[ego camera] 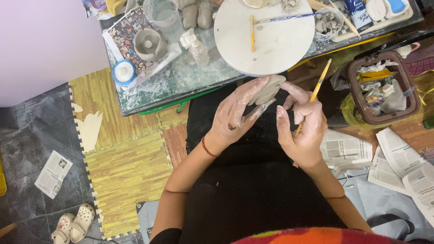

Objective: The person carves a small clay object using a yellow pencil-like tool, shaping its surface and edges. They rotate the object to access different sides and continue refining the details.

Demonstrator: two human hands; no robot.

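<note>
- The left hand (pixel 237 115) is reaching forward over the lap, back facing up, fingers curling around a grey lump with the thumb pointing inward.
- The left wrist is bending slightly, wearing a thin red band; the bare forearm is angling in from the lower left.
- The right hand (pixel 303 129) is sitting just beside the left, fingers folding around a thin stick, thumb raised.
- Both hands are showing pale grey smears.
- The right forearm is coming up from the lower right.

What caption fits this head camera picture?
Left hand cradles a grey clay piece while right hand holds a yellow-handled tool.
</note>
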